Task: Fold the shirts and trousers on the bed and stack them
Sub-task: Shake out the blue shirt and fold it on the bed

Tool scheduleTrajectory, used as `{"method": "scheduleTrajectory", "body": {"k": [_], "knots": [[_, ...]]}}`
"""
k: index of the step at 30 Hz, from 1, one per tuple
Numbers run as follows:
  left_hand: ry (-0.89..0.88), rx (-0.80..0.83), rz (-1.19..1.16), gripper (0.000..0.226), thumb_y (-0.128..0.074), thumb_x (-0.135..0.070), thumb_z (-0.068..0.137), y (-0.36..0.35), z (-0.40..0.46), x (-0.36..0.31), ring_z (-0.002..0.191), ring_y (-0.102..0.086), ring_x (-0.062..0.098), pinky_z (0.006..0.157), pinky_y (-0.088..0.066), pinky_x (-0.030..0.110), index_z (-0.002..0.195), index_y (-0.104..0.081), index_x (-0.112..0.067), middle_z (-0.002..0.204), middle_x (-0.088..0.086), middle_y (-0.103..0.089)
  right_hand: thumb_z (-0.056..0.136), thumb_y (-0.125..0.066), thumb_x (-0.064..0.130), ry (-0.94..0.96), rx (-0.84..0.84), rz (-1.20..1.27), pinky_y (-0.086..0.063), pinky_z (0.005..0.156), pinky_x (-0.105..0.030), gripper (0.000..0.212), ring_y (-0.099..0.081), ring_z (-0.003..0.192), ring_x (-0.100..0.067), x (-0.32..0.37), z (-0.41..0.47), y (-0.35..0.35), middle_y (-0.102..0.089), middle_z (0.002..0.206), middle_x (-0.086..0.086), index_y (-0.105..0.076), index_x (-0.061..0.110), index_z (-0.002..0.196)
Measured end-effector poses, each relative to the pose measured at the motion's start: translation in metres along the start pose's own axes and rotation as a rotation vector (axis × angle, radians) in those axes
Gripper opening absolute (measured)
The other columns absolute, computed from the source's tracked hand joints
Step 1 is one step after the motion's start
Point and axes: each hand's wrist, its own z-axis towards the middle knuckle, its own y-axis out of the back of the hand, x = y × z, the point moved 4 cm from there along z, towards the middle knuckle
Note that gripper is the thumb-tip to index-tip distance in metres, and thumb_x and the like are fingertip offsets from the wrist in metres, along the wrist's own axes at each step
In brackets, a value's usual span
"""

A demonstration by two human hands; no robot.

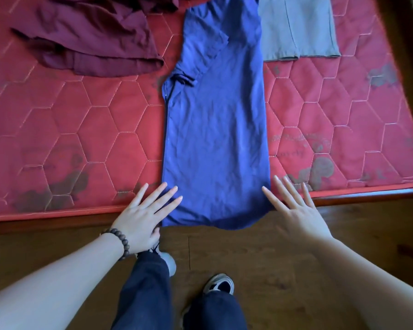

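On my head-camera feed, a blue shirt [216, 129] lies lengthwise down the middle of the bed [81, 129], folded into a long narrow strip with a sleeve turned in across its upper part and its hem hanging just over the near edge of the red quilted mattress. My left hand [143, 217] sits at the hem's left corner, fingers [169, 198] straight and spread, their tips on or just above the cloth; I cannot tell whether they press it. My right hand [296, 213] hovers at the hem's right corner, fingers [284, 189] likewise straight and fanned apart, holding nothing. A bead bracelet [119, 241] circles the left wrist. A crumpled maroon garment [88, 44] lies at the far left of the bed, apart from the shirt, and grey trousers [296, 27] lie flat at the far right, their edge touching the shirt's side. Below, my dark trouser legs and shoes [221, 283] stand on the wooden floor [272, 258].
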Motion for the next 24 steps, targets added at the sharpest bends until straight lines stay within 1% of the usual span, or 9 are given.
{"method": "scheduleTrajectory", "body": {"k": [3,6,11,15,17,19,21,23,24], "knots": [[-0.009,0.007,0.029,0.102,-0.074,-0.018,0.06,-0.003,0.009,-0.002,0.146,-0.022,0.028,0.113,-0.026,0.057,0.151,-0.028,-0.023,0.159,0.003,-0.021,0.069,-0.068,0.001,0.031,-0.026,-0.119,-0.02,0.114,-0.058,0.104,-0.015,0.147,-0.03,-0.002,0.005,-0.002,-0.015,0.16,-0.007,-0.013,0.032,0.152],[0.017,-0.014,0.011,0.108,-0.084,-0.012,0.052,-0.005,0.012,-0.004,0.142,-0.031,0.029,0.108,-0.034,0.059,0.147,-0.035,-0.024,0.156,0.003,-0.028,0.072,-0.061,0.006,0.118,-0.131,-0.126,-0.022,0.113,-0.061,0.087,-0.026,0.143,-0.033,0.011,0.019,-0.002,-0.024,0.157,-0.01,-0.029,0.031,0.15],[0.051,-0.066,-0.097,0.092,-0.085,-0.006,0.048,0.011,0.013,-0.008,0.132,-0.047,0.029,0.103,-0.039,0.059,0.134,-0.057,-0.023,0.144,0.003,-0.049,0.063,-0.084,0.01,0.133,-0.198,-0.037,-0.031,0.105,-0.064,0.072,-0.043,0.133,-0.035,0.025,0.027,0.004,-0.045,0.146,-0.012,-0.061,0.023,0.13],[0.094,-0.045,-0.293,0.066,-0.071,-0.006,0.067,0.035,0.017,0.0,0.14,-0.036,0.019,0.116,-0.015,0.051,0.13,-0.061,-0.024,0.142,-0.004,-0.051,0.054,-0.087,0.0,0.172,-0.235,0.099,-0.037,0.1,-0.062,0.059,-0.057,0.121,-0.034,0.033,0.03,0.029,-0.064,0.125,-0.008,-0.073,0.012,0.11],[0.092,-0.064,-0.382,0.056,-0.062,-0.005,0.073,0.047,0.017,0.007,0.143,-0.027,0.012,0.121,-0.001,0.04,0.126,-0.064,-0.021,0.136,-0.007,-0.056,0.059,-0.079,-0.009,0.122,-0.153,0.274,-0.037,0.106,-0.051,0.051,-0.064,0.112,-0.028,0.035,0.036,0.043,-0.071,0.112,-0.005,-0.074,0.01,0.106],[0.056,-0.131,-0.4,0.042,-0.067,-0.002,0.069,0.063,0.021,0.016,0.133,-0.044,0.014,0.12,-0.001,0.027,0.107,-0.073,-0.017,0.115,-0.005,-0.07,0.071,-0.06,-0.01,-0.031,0.021,0.497,-0.036,0.106,-0.025,0.047,-0.063,0.106,-0.023,0.029,0.044,0.057,-0.071,0.105,-0.001,-0.069,0.018,0.107],[0.088,-0.16,-0.574,0.026,-0.069,-0.001,0.075,0.082,0.03,0.032,0.117,-0.058,0.016,0.114,-0.012,0.013,0.095,-0.073,-0.017,0.101,0.0,-0.074,0.075,-0.05,-0.01,-0.155,0.098,0.66,-0.04,0.081,-0.013,0.046,-0.059,0.09,-0.016,0.022,0.054,0.075,-0.067,0.096,0.004,-0.063,0.024,0.102],[0.207,-0.111,-0.852,0.022,-0.059,-0.007,0.087,0.102,0.046,0.053,0.094,-0.065,0.008,0.093,-0.043,0.022,0.09,-0.069,-0.027,0.089,0.0,-0.073,0.076,-0.049,-0.013,-0.24,0.069,0.778,-0.042,0.071,-0.013,0.043,-0.057,0.079,-0.012,0.015,0.073,0.099,-0.067,0.088,0.006,-0.066,0.021,0.096],[0.27,-0.089,-0.964,0.023,-0.056,-0.01,0.089,0.11,0.055,0.065,0.075,-0.062,0.006,0.075,-0.047,0.029,0.086,-0.067,-0.029,0.079,0.001,-0.071,0.077,-0.049,-0.015,-0.265,0.058,0.83,-0.043,0.071,-0.016,0.042,-0.057,0.076,-0.011,0.013,0.084,0.112,-0.068,0.086,0.003,-0.067,0.019,0.093]]}}
